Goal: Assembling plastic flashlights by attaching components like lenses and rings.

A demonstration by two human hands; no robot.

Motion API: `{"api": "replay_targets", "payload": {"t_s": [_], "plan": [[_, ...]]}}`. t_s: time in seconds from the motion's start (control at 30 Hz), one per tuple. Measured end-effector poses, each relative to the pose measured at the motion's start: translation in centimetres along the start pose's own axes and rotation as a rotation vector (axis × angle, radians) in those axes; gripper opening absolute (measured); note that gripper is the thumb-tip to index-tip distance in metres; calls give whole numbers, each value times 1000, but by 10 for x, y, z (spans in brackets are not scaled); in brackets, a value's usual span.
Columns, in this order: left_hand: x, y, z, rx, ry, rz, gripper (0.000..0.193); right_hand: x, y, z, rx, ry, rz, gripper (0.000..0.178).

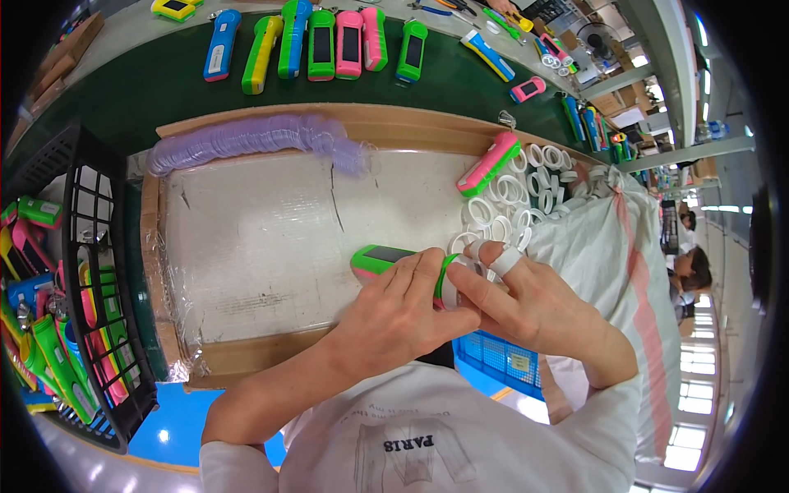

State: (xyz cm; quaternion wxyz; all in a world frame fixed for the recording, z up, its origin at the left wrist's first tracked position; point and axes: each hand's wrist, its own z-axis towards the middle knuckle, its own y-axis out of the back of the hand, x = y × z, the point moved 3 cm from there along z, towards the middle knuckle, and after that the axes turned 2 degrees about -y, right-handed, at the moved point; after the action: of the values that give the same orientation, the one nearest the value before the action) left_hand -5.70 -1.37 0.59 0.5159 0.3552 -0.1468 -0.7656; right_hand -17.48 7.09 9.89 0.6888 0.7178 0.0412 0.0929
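Observation:
My left hand (pixel 399 304) is wrapped round a green-and-pink flashlight (pixel 380 257), whose dark panel faces up and whose head points right. At that head, the fingers of my right hand (pixel 538 308) press on the round end; a finger there wears a white wrap. A clear, shiny piece shows between the fingers, partly hidden. Just beyond my right hand lies a heap of white plastic rings (pixel 509 193). Another pink-and-green flashlight (pixel 491 164) rests against the rings. Thin, purple-tinted clear discs (pixel 246 144) form a long row along the far side of the cardboard tray (pixel 411 125).
On the left stands a black crate (pixel 99 304) filled with colourful flashlights. Several more flashlights (pixel 320 45) stretch across the green belt (pixel 177 94) beyond the tray. A white woven sack (pixel 612 279) is at the right, a blue basket (pixel 497 361) below my hands. Another person's hand (pixel 508 6) shows far off.

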Motion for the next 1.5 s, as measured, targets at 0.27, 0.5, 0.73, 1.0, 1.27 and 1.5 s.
{"api": "replay_targets", "payload": {"t_s": [0.27, 0.5, 0.73, 1.0, 1.27, 1.5], "plan": [[3, 1, 3, -7, 33, -22, 28, -3, 6, 5, 70, -140, 64, 59], [0, 2, 4, 7, 56, -45, 28, 0, -4, -1, -11, -226, 78, 59], [-2, 3, 6, -26, 57, -30, 22, -8, -14, -14, -35, -300, 280, 57], [1, 3, 3, -13, 32, -39, 24, 0, -3, -5, -59, -80, 93, 61], [4, 4, 5, -19, 65, -71, 22, -1, 3, 5, -22, 49, -23, 57], [14, -1, 10, 23, 112, -82, 32, -15, -13, 5, -182, -391, 294, 53]]}}
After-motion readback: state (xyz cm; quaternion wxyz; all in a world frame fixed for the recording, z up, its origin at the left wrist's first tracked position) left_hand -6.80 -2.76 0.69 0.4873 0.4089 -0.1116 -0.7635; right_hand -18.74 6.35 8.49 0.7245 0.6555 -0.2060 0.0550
